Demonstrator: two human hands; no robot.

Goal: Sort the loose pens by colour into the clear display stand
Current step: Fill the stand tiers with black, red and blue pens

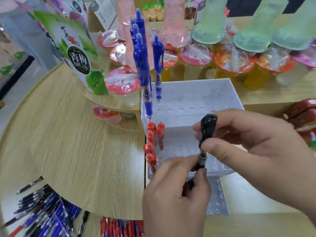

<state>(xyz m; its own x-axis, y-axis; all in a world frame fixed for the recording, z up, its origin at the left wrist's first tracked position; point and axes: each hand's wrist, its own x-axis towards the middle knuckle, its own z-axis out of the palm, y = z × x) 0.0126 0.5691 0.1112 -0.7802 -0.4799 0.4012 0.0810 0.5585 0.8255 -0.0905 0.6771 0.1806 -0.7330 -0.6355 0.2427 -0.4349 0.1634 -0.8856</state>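
1. Hands fill the lower right of the head view. The left hand (176, 194) and the right hand (253, 146) share one black pen (206, 139), held nearly upright over the front part of the clear display stand (196, 93). The left grip is closed on the pen's lower barrel; the right grip pinches its upper end between thumb and fingers. The pen's tip is hidden behind the left hand, so whether it has entered a hole cannot be told.

2. Progress looks early. Several blue pens (143, 65) stand upright in the stand's raised back tier, at its left corner. A short column of red pens (151, 144) sits in the lower tier, along the left edge. No black pen appears seated yet. Most holes in both tiers are empty.

3. Much remains. A heap of loose pens (44, 211), black, blue and red mixed, lies on the desk (77, 142) at the lower left, and another bundle, mostly red, lies at the bottom edge, beside the left wrist.

4. Room to move: the stand's right and middle holes are free, and the light wooden desk to the left of the stand is bare. Behind the stand, jelly cups (196, 55) and a green snack pouch (75, 53) crowd a raised shelf just beside the blue pens, so reaching to the back tier looks tight.
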